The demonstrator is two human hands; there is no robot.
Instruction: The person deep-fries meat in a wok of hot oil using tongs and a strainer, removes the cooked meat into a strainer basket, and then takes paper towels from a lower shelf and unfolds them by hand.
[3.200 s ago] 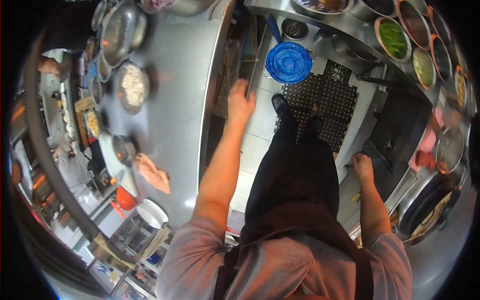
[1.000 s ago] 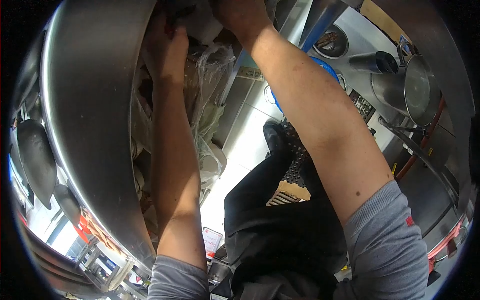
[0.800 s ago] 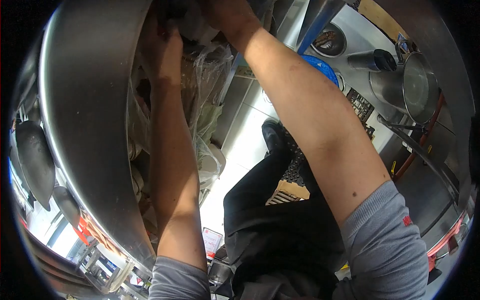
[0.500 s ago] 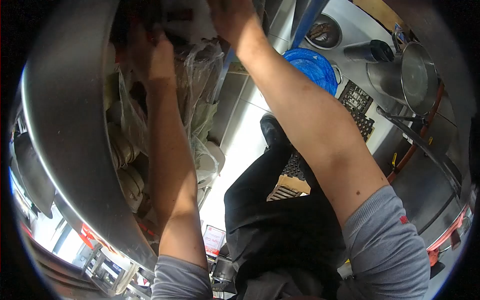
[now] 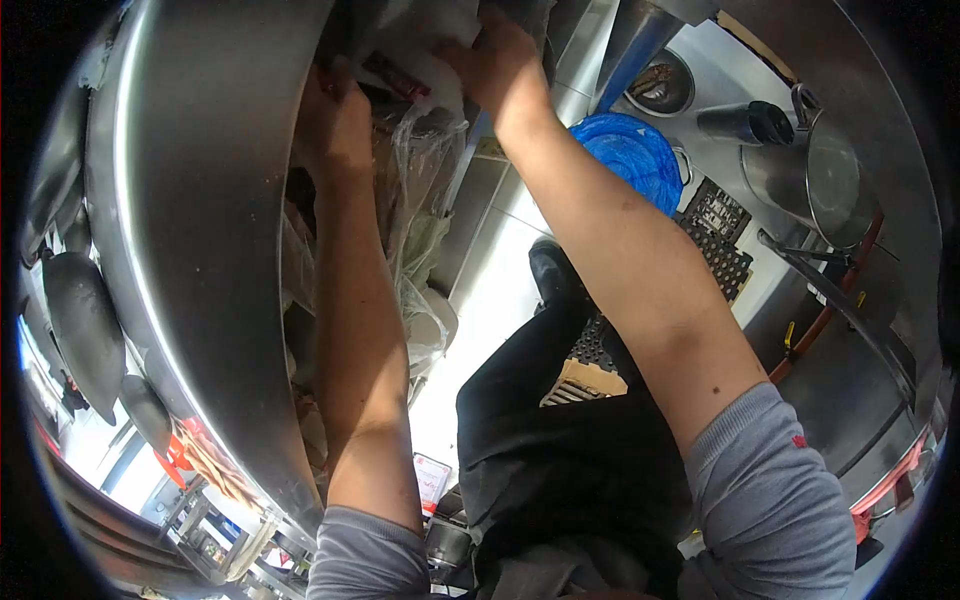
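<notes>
Under a metal counter, both my arms reach into a dim storage space. My right hand is at the right side of a whitish plastic bag, its fingers bent against it. A dark red strip with lettering lies on the bag's lower part. On the bag's left, my left hand is closed in shadow; what it grips, if anything, is hidden. Below the bag hangs crumpled clear plastic, close to my left forearm. Something pale green and leafy shows behind that plastic.
To the right are a blue-covered round container, a metal bowl, a dark cylindrical container and a large steel pot. Black perforated mats lie on the floor. A metal pipe runs along the right side.
The view has shifted, so the counter and storage space sit further right. Both hands and the white bag now show lower and more clearly, with the red strip in plainer sight.
</notes>
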